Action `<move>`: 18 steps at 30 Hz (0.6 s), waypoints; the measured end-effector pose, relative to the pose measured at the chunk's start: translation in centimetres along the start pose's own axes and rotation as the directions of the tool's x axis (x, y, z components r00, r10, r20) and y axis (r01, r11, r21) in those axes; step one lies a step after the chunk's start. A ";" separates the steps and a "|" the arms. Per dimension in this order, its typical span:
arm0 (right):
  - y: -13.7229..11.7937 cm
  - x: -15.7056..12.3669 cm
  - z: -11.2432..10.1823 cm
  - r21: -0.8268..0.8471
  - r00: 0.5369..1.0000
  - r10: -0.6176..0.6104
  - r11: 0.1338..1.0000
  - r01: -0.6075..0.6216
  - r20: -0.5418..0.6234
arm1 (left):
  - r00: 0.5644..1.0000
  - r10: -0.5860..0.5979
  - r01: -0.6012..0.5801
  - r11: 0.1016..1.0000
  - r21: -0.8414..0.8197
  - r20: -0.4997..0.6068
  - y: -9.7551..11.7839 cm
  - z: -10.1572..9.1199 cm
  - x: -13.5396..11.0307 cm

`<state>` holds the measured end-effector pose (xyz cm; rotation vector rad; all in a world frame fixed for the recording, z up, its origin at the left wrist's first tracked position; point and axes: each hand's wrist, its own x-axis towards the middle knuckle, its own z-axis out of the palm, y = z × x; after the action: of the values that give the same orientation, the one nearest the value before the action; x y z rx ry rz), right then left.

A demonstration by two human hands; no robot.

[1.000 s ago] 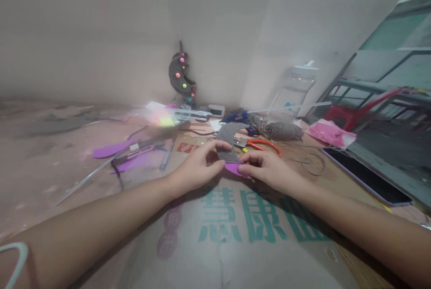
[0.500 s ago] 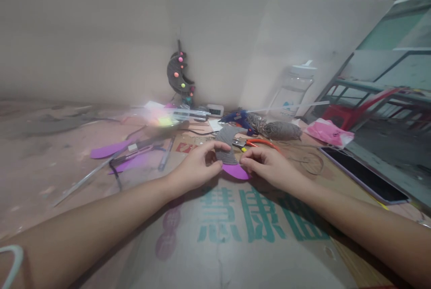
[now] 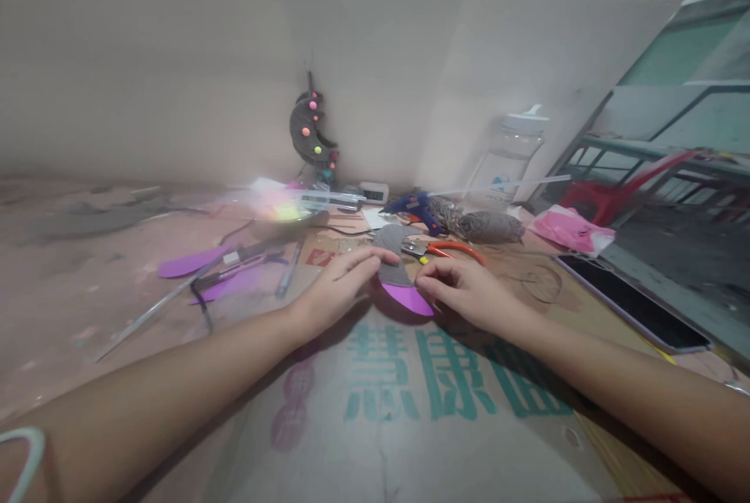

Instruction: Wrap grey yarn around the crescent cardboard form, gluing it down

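A crescent-shaped piece [image 3: 394, 253], grey with twine on its upper part and bare purple foam at its lower tip, lies on a flattened cardboard sheet [image 3: 410, 401] with green printed characters. My left hand [image 3: 337, 288] rests on the piece's left side with its fingers stretched over the grey part. My right hand [image 3: 469, 292] pinches the piece's right edge between thumb and fingers.
Orange-handled scissors [image 3: 454, 251], a blue glue gun [image 3: 413, 205], a ball of twine [image 3: 486, 227], purple foam cut-outs [image 3: 191, 261], a finished crescent with pompoms [image 3: 310, 136] against the wall, a plastic bottle [image 3: 509, 155], a pink bag [image 3: 571, 228] and a phone [image 3: 633, 304] surround the work.
The piece has been lowered and tilted, so more of the purple tip shows. My left hand's fingers have flattened over the grey part; my right hand has barely moved.
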<state>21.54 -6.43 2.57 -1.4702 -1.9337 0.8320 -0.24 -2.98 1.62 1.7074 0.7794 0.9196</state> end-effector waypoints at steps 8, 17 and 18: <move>0.3 -0.9 0.3 -0.059 0.954 -0.176 0.984 0.167 -0.243 | 0.998 0.003 -0.001 0.999 0.035 -0.062 -1.0 -0.1 0.4; 0.7 -0.8 0.6 -0.323 0.859 -0.468 0.862 0.391 -0.207 | 0.995 0.050 -0.046 0.998 0.049 -0.091 -0.7 0.0 0.5; 0.9 -0.6 0.7 -0.312 0.872 -0.446 0.873 0.374 -0.202 | 0.994 0.066 -0.059 0.995 0.078 -0.091 -0.6 0.0 0.5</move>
<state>21.74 -6.89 1.43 -1.1622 -2.0926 0.1730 -0.05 -2.36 1.17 1.7733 0.8356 1.0312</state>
